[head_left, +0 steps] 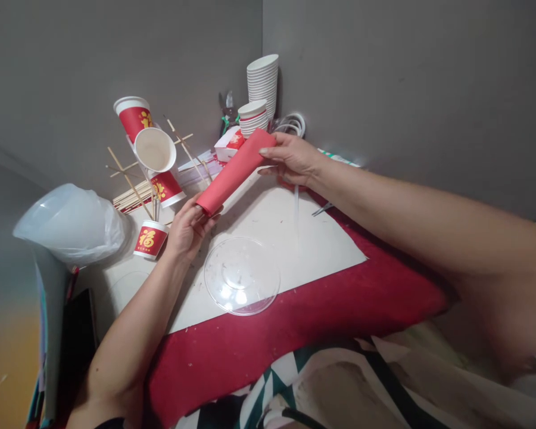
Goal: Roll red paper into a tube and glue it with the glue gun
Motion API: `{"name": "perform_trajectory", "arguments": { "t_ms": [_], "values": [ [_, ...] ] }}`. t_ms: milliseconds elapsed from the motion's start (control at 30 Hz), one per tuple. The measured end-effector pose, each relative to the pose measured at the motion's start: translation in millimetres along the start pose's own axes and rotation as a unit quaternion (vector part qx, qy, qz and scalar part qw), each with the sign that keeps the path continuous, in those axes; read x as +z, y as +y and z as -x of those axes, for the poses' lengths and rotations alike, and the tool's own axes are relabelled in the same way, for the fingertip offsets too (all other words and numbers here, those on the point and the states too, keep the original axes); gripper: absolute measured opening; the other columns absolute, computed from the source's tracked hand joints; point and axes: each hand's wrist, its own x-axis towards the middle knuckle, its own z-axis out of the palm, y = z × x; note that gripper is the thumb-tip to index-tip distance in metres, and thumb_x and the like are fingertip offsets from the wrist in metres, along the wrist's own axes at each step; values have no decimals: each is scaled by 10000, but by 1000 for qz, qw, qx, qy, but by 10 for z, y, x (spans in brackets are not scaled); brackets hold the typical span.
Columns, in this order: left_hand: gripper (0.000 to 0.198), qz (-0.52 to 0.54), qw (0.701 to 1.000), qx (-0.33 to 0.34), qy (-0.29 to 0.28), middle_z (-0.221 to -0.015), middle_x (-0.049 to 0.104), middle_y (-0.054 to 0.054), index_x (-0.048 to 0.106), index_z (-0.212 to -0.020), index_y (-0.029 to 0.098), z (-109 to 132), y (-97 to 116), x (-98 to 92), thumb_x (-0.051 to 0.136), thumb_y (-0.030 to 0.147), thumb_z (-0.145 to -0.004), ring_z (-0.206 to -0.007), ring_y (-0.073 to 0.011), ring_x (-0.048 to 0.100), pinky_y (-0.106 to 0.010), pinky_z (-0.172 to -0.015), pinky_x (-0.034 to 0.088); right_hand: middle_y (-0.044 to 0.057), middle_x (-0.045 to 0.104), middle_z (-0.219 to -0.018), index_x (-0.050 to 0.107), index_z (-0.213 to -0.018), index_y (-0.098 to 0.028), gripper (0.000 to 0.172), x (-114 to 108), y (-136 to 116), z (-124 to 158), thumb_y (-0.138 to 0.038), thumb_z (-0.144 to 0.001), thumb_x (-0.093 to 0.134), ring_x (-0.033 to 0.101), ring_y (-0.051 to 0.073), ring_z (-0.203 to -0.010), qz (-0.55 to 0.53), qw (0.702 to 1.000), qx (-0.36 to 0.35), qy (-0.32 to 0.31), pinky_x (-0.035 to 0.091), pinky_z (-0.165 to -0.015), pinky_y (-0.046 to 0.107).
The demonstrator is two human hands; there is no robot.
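Note:
A rolled sheet of red paper (236, 173) slants over the table, held at both ends. Around its lower left end curl the fingers of my left hand (186, 231). My right hand (291, 157) pinches the upper right end between thumb and fingers. Beneath the roll lies a clear round plastic lid (242, 277). Left of my left hand stands a small red-and-white paper cup (150, 239) with gold lettering. Behind it rises a structure of paper cups (155, 149) and crossed wooden sticks (129, 182).
Tall stacked white cups (262, 83) stand in the back corner, with pliers (227, 107) beside them. Scissors (322, 208) lie under my right forearm. A white plastic bag (75, 223) sits at left. Red cloth (295, 316) borders the white board (321, 244); grey walls enclose the back.

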Motion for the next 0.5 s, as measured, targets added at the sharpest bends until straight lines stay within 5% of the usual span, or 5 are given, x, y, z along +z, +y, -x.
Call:
{"name": "perform_trajectory", "arguments": {
  "t_ms": [167, 500],
  "values": [
    [432, 2, 1000, -17, 13, -854, 766, -44, 715, -1120, 175, 13, -46, 5, 759, 167, -690, -767, -211, 752, -327, -762, 616, -24, 701, -832, 628, -919, -211, 263, 98, 24, 258, -158, -728, 801, 705, 135, -756, -6, 998, -34, -44, 623, -586, 233],
    [312, -23, 1000, -11, 1, -713, 747, -28, 765, -821, 163, 19, -39, -39, 880, 281, -556, -616, -170, 702, -266, -633, 589, 9, 723, -862, 687, -949, -203, 458, 30, -21, 685, -448, -624, 898, 720, 175, -810, 22, 996, -80, -44, 632, -633, 270]
  ]
}}
